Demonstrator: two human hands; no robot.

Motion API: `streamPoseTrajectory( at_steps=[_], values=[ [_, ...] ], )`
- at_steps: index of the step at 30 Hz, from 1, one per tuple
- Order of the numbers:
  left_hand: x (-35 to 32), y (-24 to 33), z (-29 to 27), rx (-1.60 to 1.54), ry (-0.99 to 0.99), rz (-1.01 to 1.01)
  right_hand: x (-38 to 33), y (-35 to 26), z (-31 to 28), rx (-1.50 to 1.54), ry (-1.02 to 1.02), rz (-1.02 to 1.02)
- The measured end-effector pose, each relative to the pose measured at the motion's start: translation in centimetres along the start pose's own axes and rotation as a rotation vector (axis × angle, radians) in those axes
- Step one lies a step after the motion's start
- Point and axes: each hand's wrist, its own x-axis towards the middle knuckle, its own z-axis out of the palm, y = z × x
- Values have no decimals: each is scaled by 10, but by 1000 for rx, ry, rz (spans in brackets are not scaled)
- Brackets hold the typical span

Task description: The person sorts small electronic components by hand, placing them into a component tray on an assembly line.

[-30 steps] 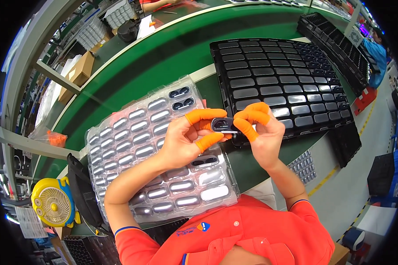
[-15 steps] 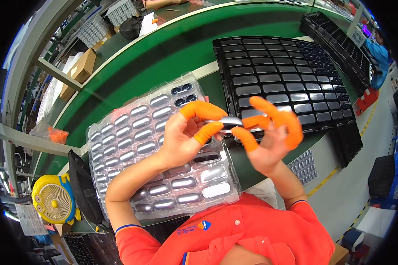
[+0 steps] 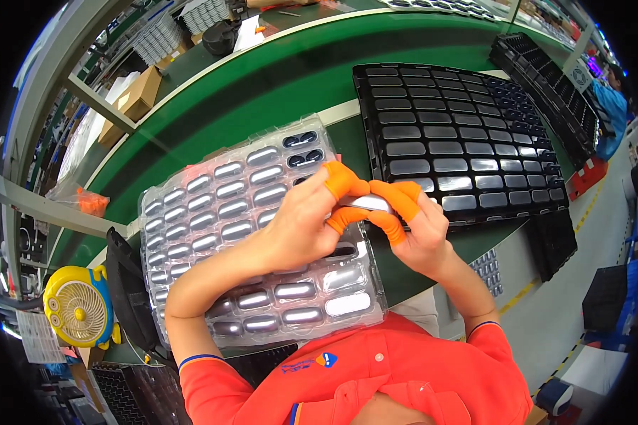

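Observation:
Between my two hands is a glossy oblong shell [image 3: 366, 203], silver-grey on top. My left hand [image 3: 306, 216] pinches its left end, and my right hand [image 3: 420, 225] grips the right end with thumb and forefinger. Orange finger covers sit on the fingertips of both hands. The shell is held over the right edge of a clear plastic tray [image 3: 377, 287], whose pockets hold many similar shiny oblong shells. At the tray's far right corner, a few pockets hold dark pieces [image 3: 305, 157] with paired round openings. My hands hide part of the tray.
A black tray [image 3: 368, 120] with rows of oblong pockets lies to the right. Farther right leans a black crate [image 3: 546, 92]. On the left stand a yellow-blue fan [image 3: 78, 312] and a black bag [image 3: 131, 290]. A green conveyor [image 3: 220, 113] runs behind; a person [image 3: 609, 106] is at far right.
My right hand has closed in, its raised fingers now folded down onto the shell. Both hands are nearer each other, and the shell's upper face has tilted. The view has shifted slightly.

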Motion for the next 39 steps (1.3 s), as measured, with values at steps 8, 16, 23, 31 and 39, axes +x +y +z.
streamPoseTrajectory(
  at_steps=[8,16,23,31,39],
  values=[
    [-8,-4,13,-78,-34,-177,-9,3,16,-98,123,-49],
    [14,11,-11,-537,-226,-540,2,8,1,32,155,158],
    [-2,1,5,-678,-81,-619,-1,6,11,-35,161,88],
    [8,1,2,-931,-135,-504,3,3,-12,843,48,614],
    [9,-4,-9,-312,-156,-406,-2,0,-3,996,117,760]
  ],
)
